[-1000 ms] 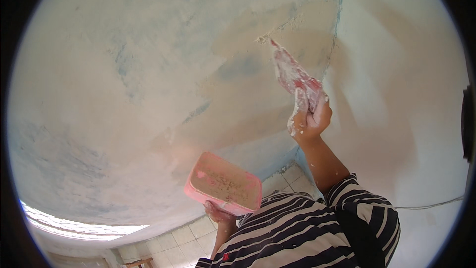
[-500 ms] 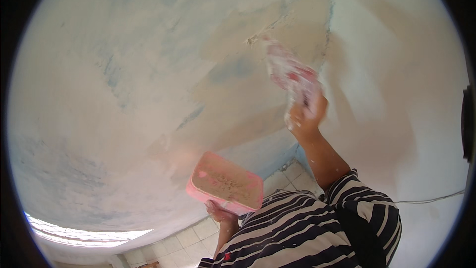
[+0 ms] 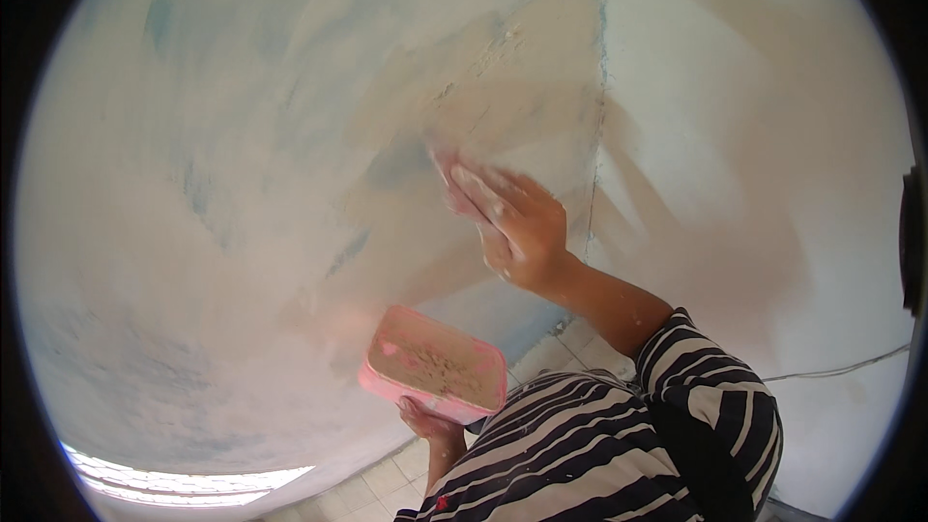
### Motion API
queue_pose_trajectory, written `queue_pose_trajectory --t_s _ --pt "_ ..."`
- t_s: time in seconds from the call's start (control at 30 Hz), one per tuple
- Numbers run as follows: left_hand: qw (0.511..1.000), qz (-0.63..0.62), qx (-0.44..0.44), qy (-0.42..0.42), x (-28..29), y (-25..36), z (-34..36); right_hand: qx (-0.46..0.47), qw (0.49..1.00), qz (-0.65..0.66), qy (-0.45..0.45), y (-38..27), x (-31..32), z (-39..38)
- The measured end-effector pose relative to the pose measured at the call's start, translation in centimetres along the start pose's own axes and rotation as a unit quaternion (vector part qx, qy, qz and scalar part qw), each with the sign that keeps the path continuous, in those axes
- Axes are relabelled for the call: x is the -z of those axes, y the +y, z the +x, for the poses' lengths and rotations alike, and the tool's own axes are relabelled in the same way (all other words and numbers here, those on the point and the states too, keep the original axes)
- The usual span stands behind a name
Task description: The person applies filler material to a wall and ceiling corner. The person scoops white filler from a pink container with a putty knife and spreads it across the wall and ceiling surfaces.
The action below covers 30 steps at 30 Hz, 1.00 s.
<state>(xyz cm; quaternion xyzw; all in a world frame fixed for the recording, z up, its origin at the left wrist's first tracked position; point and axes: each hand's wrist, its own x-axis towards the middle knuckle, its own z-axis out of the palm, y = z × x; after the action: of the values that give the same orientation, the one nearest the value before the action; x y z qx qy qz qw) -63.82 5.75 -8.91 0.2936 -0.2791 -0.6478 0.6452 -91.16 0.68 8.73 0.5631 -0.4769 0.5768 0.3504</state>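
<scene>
Head view shows the pink tool (image 3: 457,186) blurred, its tip indistinct.

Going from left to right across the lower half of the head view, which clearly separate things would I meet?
Bright white window-like opening, pink rectangular plastic container, bare right forearm, thin grey cable.

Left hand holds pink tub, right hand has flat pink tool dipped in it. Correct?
Not dipped: head view shows the flat pink tool by the wall, apart from the pink tub. Left hand does hold the tub, right hand the tool.
</scene>
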Motion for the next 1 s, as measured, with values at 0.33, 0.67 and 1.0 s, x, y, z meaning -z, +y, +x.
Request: queue_pose_trajectory --t_s 0.33,0.67,1.0 --pt "0.998 0.014 -0.010 -0.057 0.7 -0.1 0.2 0.011 0.995 -0.015 -0.101 -1.5 -2.2 -2.4" --pt "0.998 -0.033 0.022 -0.041 0.5 -0.7 0.2 -0.132 0.982 0.134 0.006 2.7 -0.4 -1.0" --pt "0.999 -0.025 0.005 -0.020 0.2 -0.3 -0.3 -0.069 0.988 0.135 -0.017 2.4 0.2 -0.2"
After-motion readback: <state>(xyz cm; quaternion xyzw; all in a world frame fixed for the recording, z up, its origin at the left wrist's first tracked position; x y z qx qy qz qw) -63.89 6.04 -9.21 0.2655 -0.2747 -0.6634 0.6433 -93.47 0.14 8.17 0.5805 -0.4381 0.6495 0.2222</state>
